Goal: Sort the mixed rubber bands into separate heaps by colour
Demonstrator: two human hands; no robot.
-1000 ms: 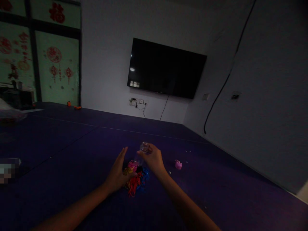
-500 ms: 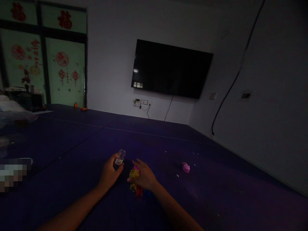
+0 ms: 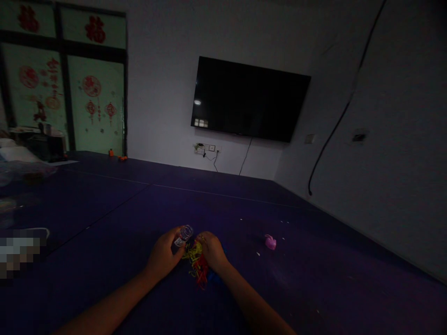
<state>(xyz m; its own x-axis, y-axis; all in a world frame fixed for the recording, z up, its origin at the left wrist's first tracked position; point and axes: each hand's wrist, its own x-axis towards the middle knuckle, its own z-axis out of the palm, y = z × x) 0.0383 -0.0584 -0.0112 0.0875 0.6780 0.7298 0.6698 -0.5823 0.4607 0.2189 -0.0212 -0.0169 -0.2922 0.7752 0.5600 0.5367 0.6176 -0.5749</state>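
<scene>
My left hand (image 3: pixel 165 251) is wrapped round a small clear glass jar (image 3: pixel 186 232) with a white label, its open mouth tilted up to the right. Close beside the jar, my right hand (image 3: pixel 212 251) has its fingers pinched on some yellow strands at the top of a tangle of coloured strings (image 3: pixel 199 266). Yellow, red and blue strands of this tangle lie on the dark blue floor (image 3: pixel 139 223) between and below my hands. Part of the tangle is hidden under my right hand.
A small pink object (image 3: pixel 270 242) lies on the floor to the right, with several white scraps around it. Plastic bags (image 3: pixel 26 171) and a dark box (image 3: pixel 52 145) are at the left. A television (image 3: pixel 249 99) hangs on the far wall.
My left hand has brought the jar right and slightly down, towards the strings. The spread fingers of my right hand have closed on yellow strands and lifted them slightly.
</scene>
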